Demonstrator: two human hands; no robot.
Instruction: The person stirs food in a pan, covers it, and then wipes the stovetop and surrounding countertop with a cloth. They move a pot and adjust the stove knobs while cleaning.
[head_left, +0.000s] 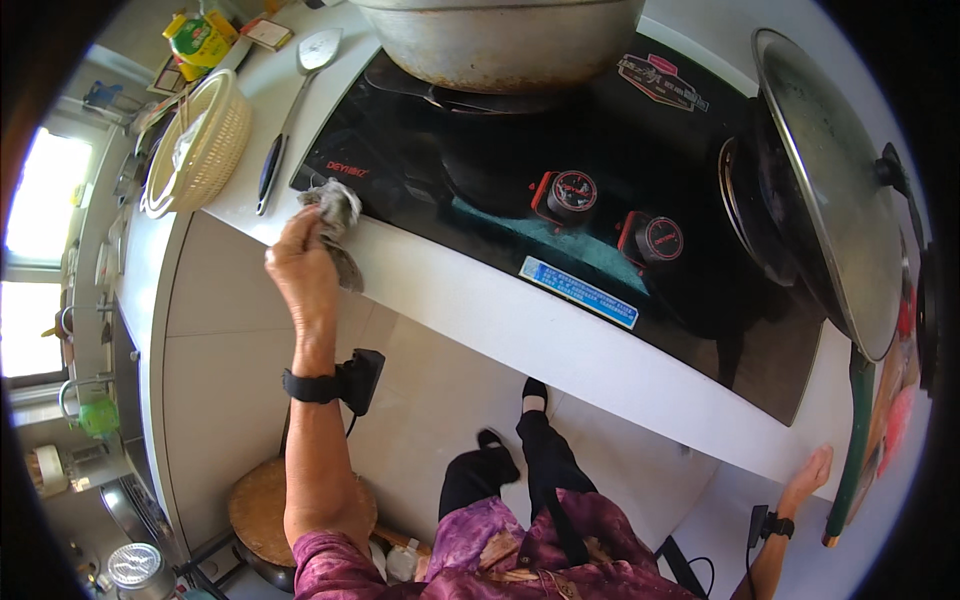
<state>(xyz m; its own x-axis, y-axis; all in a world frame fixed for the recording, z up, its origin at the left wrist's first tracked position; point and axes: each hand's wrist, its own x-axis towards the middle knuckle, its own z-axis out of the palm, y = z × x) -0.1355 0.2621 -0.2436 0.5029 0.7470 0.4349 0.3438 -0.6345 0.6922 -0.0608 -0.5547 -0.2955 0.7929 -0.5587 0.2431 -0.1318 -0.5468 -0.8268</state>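
Note:
My left hand (304, 251) pinches a crumpled grey cloth (335, 206) at the front left corner of the black glass gas hob (480, 172). Part of the cloth hangs over the counter's front edge. At the right end of the counter, my right hand (810, 471) rests by the edge, near the green handle of a pan, and I see nothing held in it. Two control knobs (572, 193) stand on the hob. A large metal pot (502, 41) sits on the left burner. On the right burner is a wok (795, 225) with a glass lid (832, 180) tilted upright.
A metal spatula (296, 105) with a black handle lies left of the hob, beside a cream plastic basket (217, 150). A yellow-capped container (196, 41) stands behind. The white counter edge (480, 307) runs before me. A round wooden board (259, 499) is low at the left.

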